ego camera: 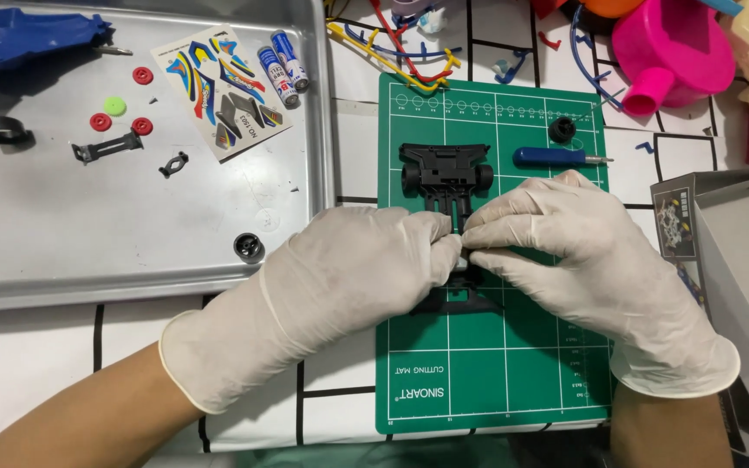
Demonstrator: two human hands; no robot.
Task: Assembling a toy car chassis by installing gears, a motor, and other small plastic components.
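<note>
Big shallow silver metal tray [132, 260] is sitting at left w/ a colourful sticker sheet [225, 87], two small batteries [283, 65], red plastic wheels [142, 75]. Green gridded cutting mat [496, 364] is lying in the middle. Left hand [340, 277] & right hand [582, 260], both in white gloves, are pinching narrow on the black plastic toy-car chassis [446, 169] at mid-mat, fingertips meeting over its centre. Blue-handled screwdriver [552, 157] is resting just beside, near the right hand. Risk, imo: gloved tips are hiding the part, so it could slip or get forced crooked; a snagged glove might flick it off the mat.

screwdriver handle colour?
Blue, on the screwdriver lying on the green cutting mat; head view.
</note>
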